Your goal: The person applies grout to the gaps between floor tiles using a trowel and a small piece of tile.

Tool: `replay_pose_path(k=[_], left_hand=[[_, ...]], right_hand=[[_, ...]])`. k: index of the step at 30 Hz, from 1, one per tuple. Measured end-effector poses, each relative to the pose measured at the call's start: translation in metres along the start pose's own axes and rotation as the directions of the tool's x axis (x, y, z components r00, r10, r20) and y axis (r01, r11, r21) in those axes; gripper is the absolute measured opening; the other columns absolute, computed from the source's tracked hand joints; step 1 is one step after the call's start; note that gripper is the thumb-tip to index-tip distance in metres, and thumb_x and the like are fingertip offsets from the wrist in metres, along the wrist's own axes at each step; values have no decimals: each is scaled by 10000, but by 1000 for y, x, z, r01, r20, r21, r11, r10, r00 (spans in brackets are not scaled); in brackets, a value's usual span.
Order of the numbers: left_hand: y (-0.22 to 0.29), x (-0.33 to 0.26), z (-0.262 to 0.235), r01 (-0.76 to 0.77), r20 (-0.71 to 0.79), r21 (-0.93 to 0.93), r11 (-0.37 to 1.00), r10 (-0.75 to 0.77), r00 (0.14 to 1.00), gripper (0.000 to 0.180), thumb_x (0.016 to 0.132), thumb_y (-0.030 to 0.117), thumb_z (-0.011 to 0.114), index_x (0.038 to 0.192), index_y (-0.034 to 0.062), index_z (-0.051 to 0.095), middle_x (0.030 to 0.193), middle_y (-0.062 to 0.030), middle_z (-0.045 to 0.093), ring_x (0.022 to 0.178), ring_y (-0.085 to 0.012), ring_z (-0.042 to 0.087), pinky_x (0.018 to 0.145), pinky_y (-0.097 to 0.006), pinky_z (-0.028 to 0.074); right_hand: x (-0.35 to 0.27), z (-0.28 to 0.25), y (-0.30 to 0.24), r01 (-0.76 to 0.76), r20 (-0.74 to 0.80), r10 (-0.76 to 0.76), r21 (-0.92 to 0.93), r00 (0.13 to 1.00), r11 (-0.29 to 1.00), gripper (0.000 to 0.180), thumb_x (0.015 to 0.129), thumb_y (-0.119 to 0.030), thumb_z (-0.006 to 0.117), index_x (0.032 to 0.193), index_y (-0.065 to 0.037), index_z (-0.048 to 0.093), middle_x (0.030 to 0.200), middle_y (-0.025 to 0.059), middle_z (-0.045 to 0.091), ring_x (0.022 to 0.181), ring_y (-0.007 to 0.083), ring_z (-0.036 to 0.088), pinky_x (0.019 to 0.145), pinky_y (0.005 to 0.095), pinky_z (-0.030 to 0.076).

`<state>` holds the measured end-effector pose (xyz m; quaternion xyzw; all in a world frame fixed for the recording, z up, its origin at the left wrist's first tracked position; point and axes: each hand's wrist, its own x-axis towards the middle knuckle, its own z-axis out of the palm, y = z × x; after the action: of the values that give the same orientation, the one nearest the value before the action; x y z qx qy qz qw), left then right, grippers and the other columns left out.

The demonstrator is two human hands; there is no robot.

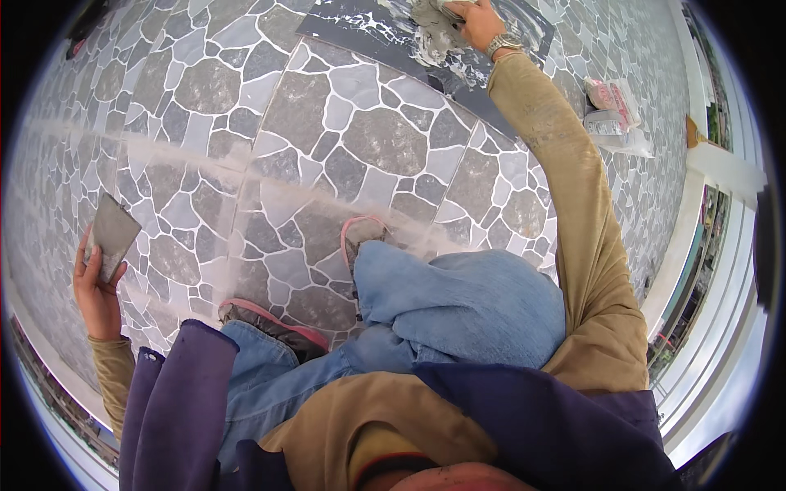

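Note:
My left hand [97, 296], low at the left, is closed round a flat square grey tile piece [117, 233], holding it up off the floor. At the top, my right hand [481, 26] reaches out over a dark flat board [479, 105]. Its fingers are wrapped round a small pale tool [450, 11], whose kind I cannot make out. Beneath that tool lies a heap of wet grey mortar [434, 37]. White and grey smears of it streak the board around the heap.
Grey stone-patterned tiles with white lines make up the floor [381, 141], with a dusty band across it. An opened plastic bag [614, 119] lies right of the board. My shoes [282, 326] and bent jeans-clad knee [491, 303] are close below. A pale ledge [684, 221] curves along the right.

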<state>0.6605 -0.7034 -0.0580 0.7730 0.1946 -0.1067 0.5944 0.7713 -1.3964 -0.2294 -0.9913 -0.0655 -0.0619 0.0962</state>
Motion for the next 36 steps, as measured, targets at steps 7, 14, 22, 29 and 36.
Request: replay_pose_path(k=[7,14,22,29,36], left_hand=[[25,12,65,-58,202,20,998,53,978,514,1014,207,568,1479,23,451,1279,-121,641,1019,-142,705,743,-256,644],[14,24,160,202,510,-69,977,-139,849,446,1011,225,582,1421,64,510,1179,-42,671,945,-102,700,704,-239,626],[-6,49,364,474,683,-490,732,-16,731,359,1062,207,494,1341,-17,522,1230,-109,619,1062,-173,656,821,-303,625],[39,33,421,541,711,-670,508,232,663,372,1085,157,395,1364,-80,460,1335,-175,568,1187,-286,626,967,-411,606],[36,17,400,309,561,-757,576,330,759,421,1083,159,438,1452,-32,372,1353,-177,559,1233,-309,606,1017,-525,572]], right_hand=[[4,-12,108,-266,310,254,-4,916,964,289,818,-123,653,1091,-136,746,1077,147,728,1067,326,662,920,439,521],[-22,-35,103,-628,458,626,775,632,67,217,900,-173,746,1014,-22,640,934,68,678,776,160,607,560,293,454],[-55,-98,23,-50,80,380,995,921,-87,343,878,-18,742,1209,-13,650,1071,83,705,926,189,668,726,360,553],[-86,-112,-101,115,-184,342,971,922,210,397,879,65,715,1267,-13,682,1174,96,711,1029,170,667,896,303,544],[-82,-110,-110,197,-462,43,458,886,867,531,775,141,639,1213,-144,732,1158,65,734,1122,212,640,939,309,521]])
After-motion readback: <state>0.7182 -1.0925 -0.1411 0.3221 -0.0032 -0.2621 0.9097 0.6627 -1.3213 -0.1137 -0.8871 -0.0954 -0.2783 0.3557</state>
